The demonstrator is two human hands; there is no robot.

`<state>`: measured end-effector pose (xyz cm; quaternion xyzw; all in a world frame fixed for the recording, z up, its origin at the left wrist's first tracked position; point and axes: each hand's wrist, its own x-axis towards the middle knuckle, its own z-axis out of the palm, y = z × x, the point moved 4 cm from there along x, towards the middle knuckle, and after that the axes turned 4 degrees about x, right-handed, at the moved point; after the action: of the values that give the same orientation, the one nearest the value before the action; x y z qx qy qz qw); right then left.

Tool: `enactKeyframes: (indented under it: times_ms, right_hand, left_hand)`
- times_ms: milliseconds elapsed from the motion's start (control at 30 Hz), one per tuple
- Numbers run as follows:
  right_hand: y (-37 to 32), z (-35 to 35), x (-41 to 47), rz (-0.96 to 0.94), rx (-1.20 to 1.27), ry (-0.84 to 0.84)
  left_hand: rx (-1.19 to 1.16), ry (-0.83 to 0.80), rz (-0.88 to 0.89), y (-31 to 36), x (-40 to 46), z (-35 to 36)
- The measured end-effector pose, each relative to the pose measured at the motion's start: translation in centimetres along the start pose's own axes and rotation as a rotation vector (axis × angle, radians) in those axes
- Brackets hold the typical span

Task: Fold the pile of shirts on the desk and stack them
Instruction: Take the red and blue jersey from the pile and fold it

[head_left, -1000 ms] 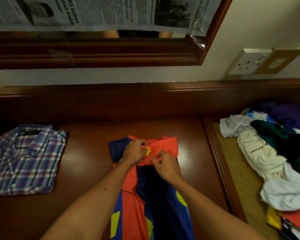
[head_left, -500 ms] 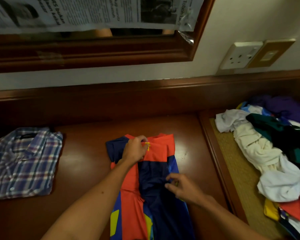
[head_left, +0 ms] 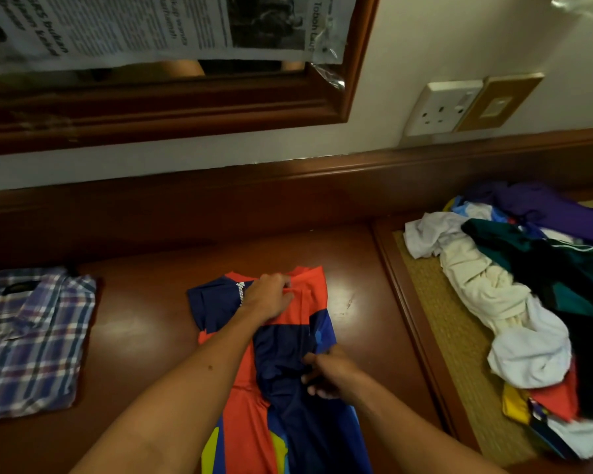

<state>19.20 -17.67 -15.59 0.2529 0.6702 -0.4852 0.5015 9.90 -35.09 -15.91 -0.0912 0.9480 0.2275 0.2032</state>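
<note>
Hands work on the jersey, which lies lengthwise on the desk in front of us, collar end away from us. Our left hand rests near the collar, fingers bent onto the orange cloth; we cannot tell whether it pinches or only presses. Our right hand sits lower, at the right edge, its fingers curled round a fold of navy cloth. White lettering runs beside the left hand, too blurred to read. The jersey is smooth and slightly shiny, in orange, navy, blue and yellow panels. To the left lies a folded plaid shirt, woven, squared off. To the right a crumpled pile sits on a woven mat. Newspaper covers the mirror; we can read "Toboh".
</note>
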Motion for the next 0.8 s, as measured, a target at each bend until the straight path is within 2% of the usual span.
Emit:
enactKeyframes:
  times_ms: [167, 267, 367, 433, 500, 567, 633, 700, 800]
  right_hand:
    - [0.3, -2.0, 0.0, -0.252, 0.215, 0.079]
    - [1.2, -3.6, 0.1, -0.281, 0.19, 0.147]
    - [1.6, -4.0, 0.8, -0.304, 0.1, 0.202]
    - [1.0, -4.1, 1.1, -0.384, -0.09, 0.29]
    - [0.2, -3.8, 1.2, -0.495, -0.383, 0.379]
    - [-0.3, -3.4, 1.1, -0.577, -0.654, 0.445]
    - [-0.7, -2.9, 1.1, -0.684, -0.98, 0.541]
    - [-1.1, -2.5, 1.5, -0.808, -1.166, 0.58]
    - [-1.7, -2.6, 2.9, -0.792, -1.308, 0.392]
  left_hand:
    - [-0.352, 0.155, -0.042, 0.8, 0.4, -1.9]
    - [-0.404, 0.119, 0.008, 1.6, 0.4, -1.7]
    - [-0.279, 0.159, 0.044, 1.3, -0.5, -0.9]
    - [-0.144, 0.322, 0.091, 0.6, -2.4, -0.8]
    - [-0.042, 0.487, 0.172, -0.2, -5.3, -0.2]
    - [0.074, 0.536, 0.243, -1.3, -8.0, 1.6]
    - [0.197, 0.443, 0.281, -2.4, -9.8, 3.7]
    - [0.317, 0.274, 0.261, -3.5, -10.9, 5.6]
    - [0.466, 0.119, 0.202, -5.0, -11.7, 6.7]
